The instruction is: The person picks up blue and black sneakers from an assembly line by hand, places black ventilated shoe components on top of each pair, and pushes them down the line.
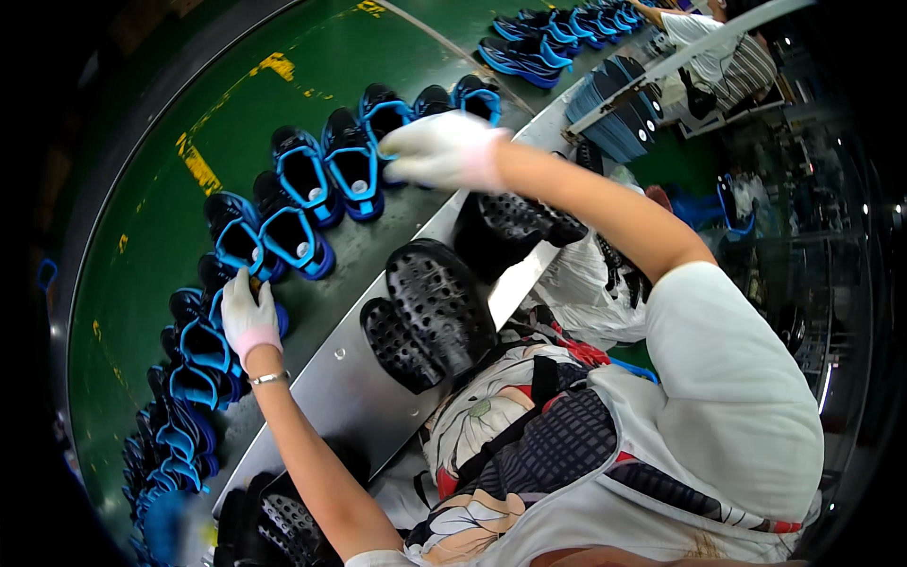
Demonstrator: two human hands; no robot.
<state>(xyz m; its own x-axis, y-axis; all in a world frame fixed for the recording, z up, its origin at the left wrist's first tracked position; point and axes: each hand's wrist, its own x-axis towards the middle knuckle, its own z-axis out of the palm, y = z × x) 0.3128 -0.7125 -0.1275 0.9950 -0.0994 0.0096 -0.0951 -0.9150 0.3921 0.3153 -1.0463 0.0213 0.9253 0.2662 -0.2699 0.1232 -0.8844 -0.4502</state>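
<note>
My left hand (249, 317), in a white glove with a pink cuff, is over a black-and-blue sports shoe in the row, covering most of it. Its thumb and forefinger come close together, with something small and orange-dark between them that I cannot make out. My right hand (442, 151), gloved alike and slightly blurred, reaches across above the shoes farther along; its fingers are stretched apart and hold nothing I can see. Between the hands stand pairs of black shoes with bright blue collars (351, 170). Nearer me, black perforated foot-shaped pieces (437, 298) lie on a metal ledge.
The metal ledge (326, 383) runs diagonally beside the green surface (123, 312) that bears the shoe rows. More perforated pieces (288, 524) lie at the lower left. A stack of blue-grey pieces (609, 104) stands beyond my right arm. Another person (718, 57) sits at the upper right.
</note>
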